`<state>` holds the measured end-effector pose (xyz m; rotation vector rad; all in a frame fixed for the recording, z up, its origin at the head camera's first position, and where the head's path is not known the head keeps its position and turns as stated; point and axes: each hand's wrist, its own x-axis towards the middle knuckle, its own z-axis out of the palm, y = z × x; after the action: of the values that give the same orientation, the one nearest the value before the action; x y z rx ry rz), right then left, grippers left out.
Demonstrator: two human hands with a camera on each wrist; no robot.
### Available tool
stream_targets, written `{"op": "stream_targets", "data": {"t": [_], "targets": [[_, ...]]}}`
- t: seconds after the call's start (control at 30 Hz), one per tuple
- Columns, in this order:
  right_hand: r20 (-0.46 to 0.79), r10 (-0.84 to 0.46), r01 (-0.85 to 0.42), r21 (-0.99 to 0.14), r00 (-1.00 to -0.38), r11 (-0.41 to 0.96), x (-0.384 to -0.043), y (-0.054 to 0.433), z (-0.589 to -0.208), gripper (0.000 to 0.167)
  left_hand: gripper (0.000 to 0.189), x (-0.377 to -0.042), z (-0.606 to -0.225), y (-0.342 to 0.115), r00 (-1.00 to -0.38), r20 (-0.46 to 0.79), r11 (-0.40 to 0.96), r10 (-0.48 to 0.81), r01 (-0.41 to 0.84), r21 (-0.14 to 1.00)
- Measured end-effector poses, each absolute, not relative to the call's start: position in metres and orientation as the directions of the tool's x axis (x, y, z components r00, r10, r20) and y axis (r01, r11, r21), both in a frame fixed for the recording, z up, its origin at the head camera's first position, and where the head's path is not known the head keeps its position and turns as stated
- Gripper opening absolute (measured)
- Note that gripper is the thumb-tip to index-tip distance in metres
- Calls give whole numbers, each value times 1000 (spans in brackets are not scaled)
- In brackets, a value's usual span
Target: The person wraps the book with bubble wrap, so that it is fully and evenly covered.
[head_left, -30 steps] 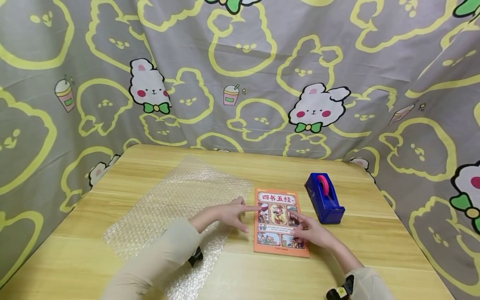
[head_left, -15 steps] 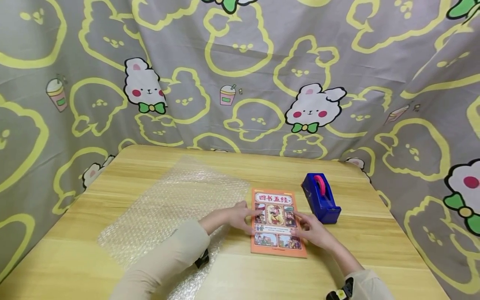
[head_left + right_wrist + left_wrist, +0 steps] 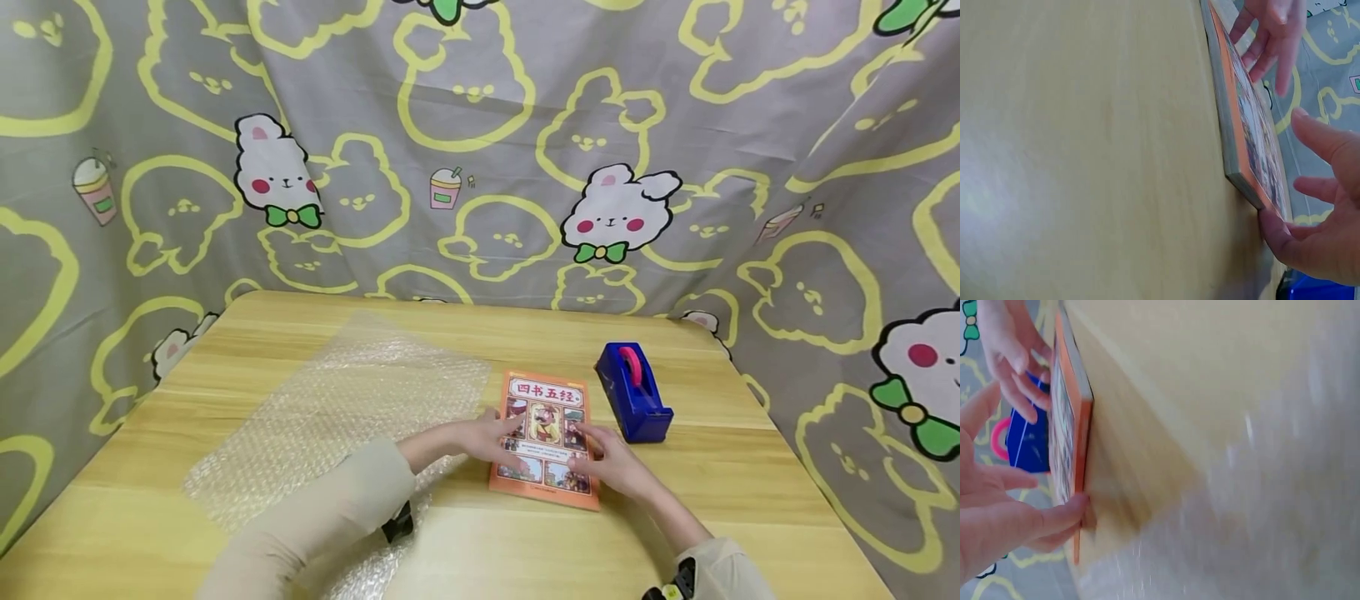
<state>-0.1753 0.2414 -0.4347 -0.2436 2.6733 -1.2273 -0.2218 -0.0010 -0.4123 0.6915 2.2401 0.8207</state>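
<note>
Two hands flank one orange-bordered book (image 3: 543, 450), face up right of centre, on or barely above the wooden desk (image 3: 450, 550); can't tell which. The left hand (image 3: 480, 437) is at its left edge, the right hand (image 3: 615, 460) at its right. Grip on both: loose, not clenched, fingers spread and reaching over the cover. Left fingertips (image 3: 1079, 503) touch the book's edge, right ones likewise in their own wrist view. No firm pinch visible.

Risks: contact looks light, so the book could slip or tip if one side pushes or lifts more than the other. Slick cover, if it is one, makes that worse. Bubble wrap (image 3: 345, 392) lies partly beneath the left sleeve (image 3: 322, 500), just beside the book; a dragging forearm could shift or crumple it. Blue tape dispenser (image 3: 641, 417) stands near the right hand; a wide swing outward could knock it askew.
</note>
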Motion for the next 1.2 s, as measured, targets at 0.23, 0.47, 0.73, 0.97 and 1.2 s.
{"op": "stream_targets", "data": {"t": [0.23,0.47,0.73,0.97,1.2], "targets": [[-103,-162,-27,-759,-981,650,-173,236,-438,67,92,-216,-419,10,-755,-368,471,542,-89,878],[-119,-138,5,-776,-983,631,-173,236,-438,67,85,-222,-424,8,-802,-352,307,482,-222,926],[-129,-122,22,-770,-984,638,-173,240,-436,66,71,-234,-421,7,-792,-344,200,505,-281,939],[-143,-118,44,-797,-983,602,-173,243,-438,65,81,-239,-419,8,-746,-346,138,570,-328,934],[-115,-182,13,-874,-976,486,-178,244,-437,64,80,-242,-403,7,-713,-280,26,643,-345,938]]}}
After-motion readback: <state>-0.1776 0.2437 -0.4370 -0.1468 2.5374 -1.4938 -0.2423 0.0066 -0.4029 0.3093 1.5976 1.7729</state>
